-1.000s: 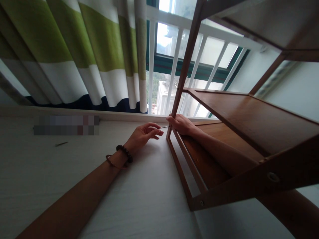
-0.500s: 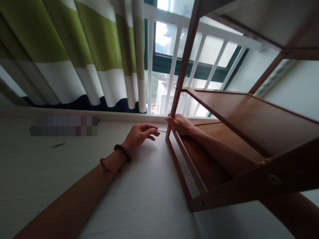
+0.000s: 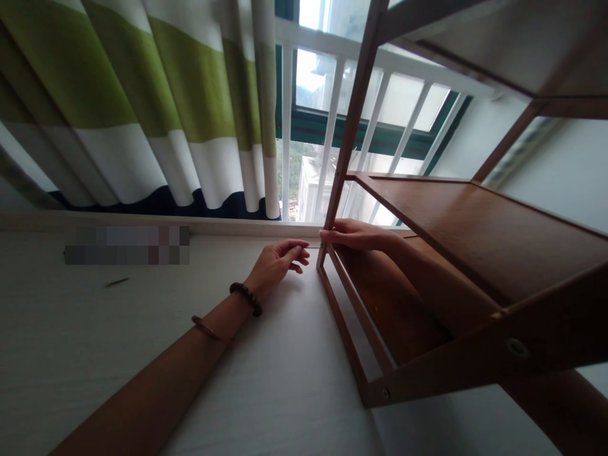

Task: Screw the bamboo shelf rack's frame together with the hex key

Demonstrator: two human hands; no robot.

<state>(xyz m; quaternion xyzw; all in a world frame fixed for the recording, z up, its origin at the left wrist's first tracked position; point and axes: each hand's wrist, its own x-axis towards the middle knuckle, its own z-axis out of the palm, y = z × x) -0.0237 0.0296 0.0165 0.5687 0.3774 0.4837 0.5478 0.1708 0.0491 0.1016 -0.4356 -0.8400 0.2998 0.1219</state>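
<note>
My left hand (image 3: 280, 258) is closed in a pinch on a thin metal rod (image 3: 313, 247) that looks like a hex key. Its tip meets the side of the brown wooden post (image 3: 332, 212) near the foot, by a small dark fastener. My right hand (image 3: 358, 234) reaches through the wooden shelf unit (image 3: 475, 221) and holds the lower part of that post, thumb and fingertips at its edge. Some of its fingers are hidden behind the wood. The shelf unit stands tilted in view, with round metal bolts (image 3: 517, 347) in its near side rail.
A small thin dark piece (image 3: 116, 282) lies on the pale wood-grain surface (image 3: 228, 399) at left, near a blurred-out object (image 3: 126, 246). Behind hang green and white curtains (image 3: 190, 95). White window bars (image 3: 327, 139) stand behind the shelf unit.
My left hand has moved slightly right, bringing the rod's tip onto the post. My right hand has loosened from a fist around the post to a straighter-fingered hold.
</note>
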